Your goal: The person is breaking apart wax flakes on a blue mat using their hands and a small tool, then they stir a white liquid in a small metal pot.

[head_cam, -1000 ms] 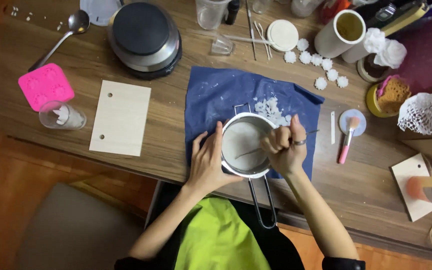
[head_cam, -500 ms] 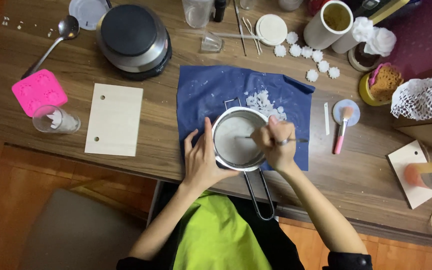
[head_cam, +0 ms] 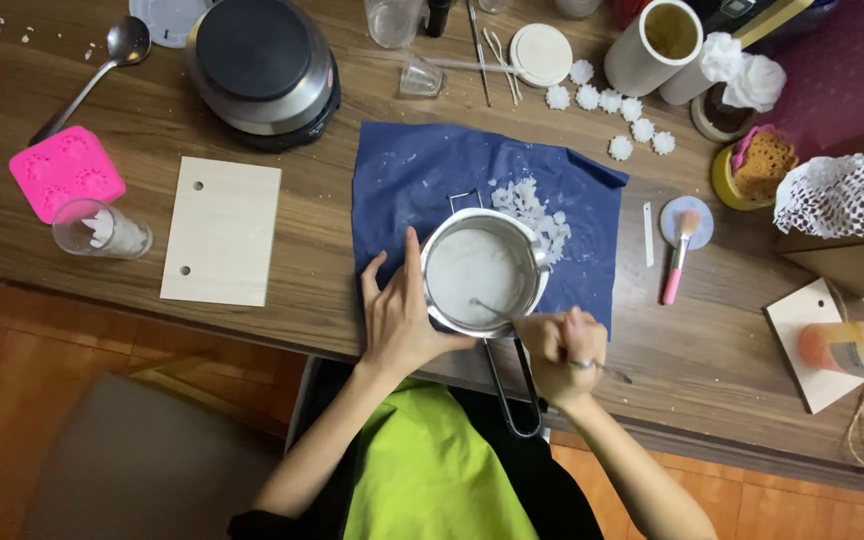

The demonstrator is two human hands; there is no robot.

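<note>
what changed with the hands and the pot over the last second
The right hand, gripping a thin metal tool, drew back from over the small metal pot to its near rim. The left hand stayed against the pot's left side; the pot stayed on the blue cloth.

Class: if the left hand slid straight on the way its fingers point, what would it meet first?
The left hand already rests against the metal pot; its fingers point up the blue cloth, probably toward the small clear cup.

Wooden table (head_cam: 202, 120), brown grain, long edge running left to right. Below it, reddish-orange wood floor (head_cam: 72, 400). Grey upholstered chair seat (head_cam: 142, 470) at lower left, near table edge. Lighting warm, even, soft shadows.
</note>
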